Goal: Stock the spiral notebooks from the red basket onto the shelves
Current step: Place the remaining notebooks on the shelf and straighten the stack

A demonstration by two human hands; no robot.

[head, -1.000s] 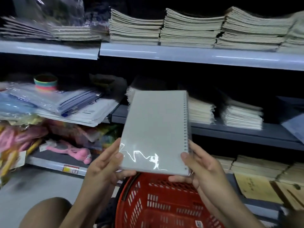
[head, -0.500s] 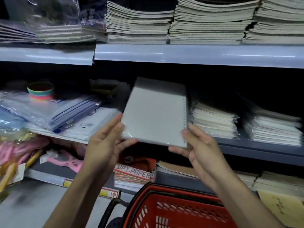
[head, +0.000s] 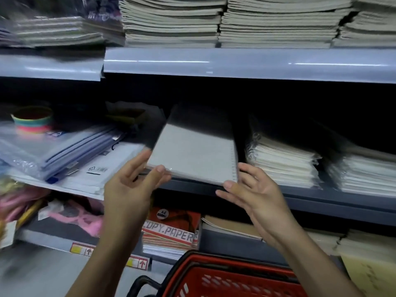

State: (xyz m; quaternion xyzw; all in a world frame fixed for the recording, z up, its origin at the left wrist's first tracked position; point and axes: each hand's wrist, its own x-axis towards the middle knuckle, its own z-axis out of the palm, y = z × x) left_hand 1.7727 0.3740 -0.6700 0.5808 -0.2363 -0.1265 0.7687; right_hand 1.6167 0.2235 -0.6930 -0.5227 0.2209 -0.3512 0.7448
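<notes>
Grey shelf (dim aisle), stacked notebooks

Counted: one spiral notebook at centre; two hands; one red basket at 6 o'clock; two wrapped notebook stacks at 3 o'clock.

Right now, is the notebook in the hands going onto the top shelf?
No, the notebook is held by both hands at the middle shelf, left of the wrapped stacks there.
</notes>
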